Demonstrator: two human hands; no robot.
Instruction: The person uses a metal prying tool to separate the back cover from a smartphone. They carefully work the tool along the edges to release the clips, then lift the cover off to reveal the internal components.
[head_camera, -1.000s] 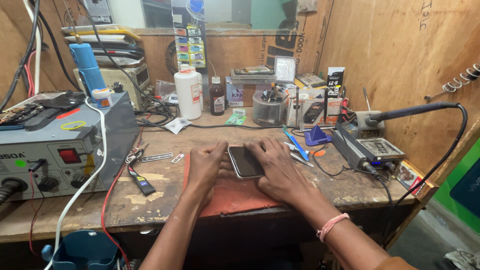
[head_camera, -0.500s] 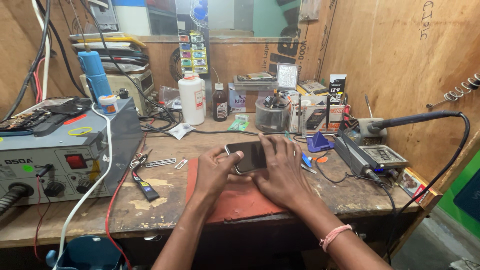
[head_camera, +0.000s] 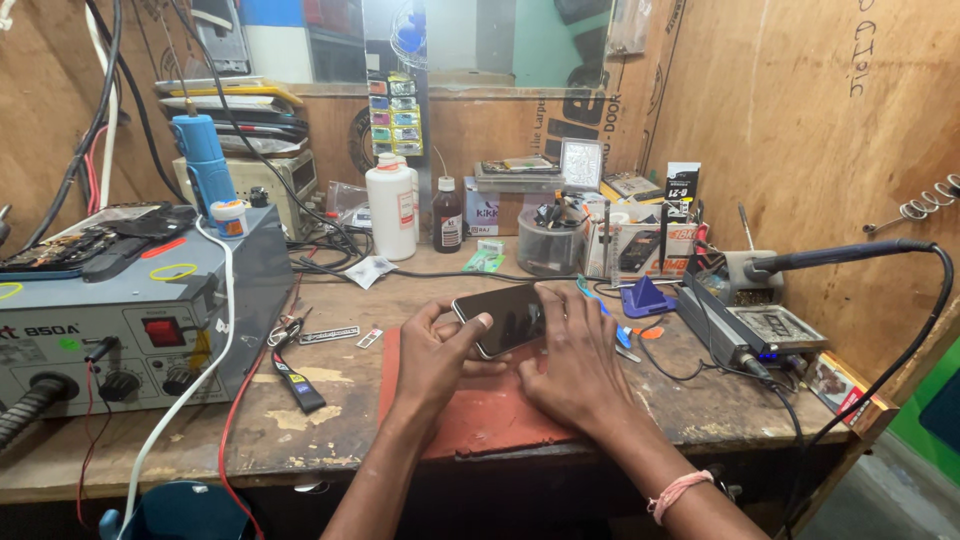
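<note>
Phone (head_camera: 505, 318) is lifted and tilted above the red mat (head_camera: 470, 415), dark glossy screen up, thin flat slab with rounded corners. Left hand (head_camera: 435, 355) pinches its left end, thumb on the glass, fingers curled under. Right hand (head_camera: 578, 365) clamps the right edge, fingers laid flat over the side and pressing in. Both hands are closed on it; nothing sits between hands and phone.

Mat is rubbery, worn, lies flat on a scuffed wooden bench (head_camera: 300, 440) with peeling paint patches.

Surroundings:
- Left: grey metal rework station (head_camera: 130, 310), boxy, knobs and red switch on front, white cable (head_camera: 205, 375) and red wire draped across it. Blue cylindrical handle (head_camera: 203, 160) stands on top.
- Just left of mat: tweezers (head_camera: 288, 330) and a small black tool with a strap.
- Behind: white plastic bottle (head_camera: 392, 207), brown glass bottle (head_camera: 447, 216), clear round tub (head_camera: 550, 240) of tools.
- Right: blue plastic wedge (head_camera: 645, 298), black meter box (head_camera: 745, 330), black hose (head_camera: 850, 255) running to the plywood wall.

Bench is cluttered at the rear and sides.
</note>
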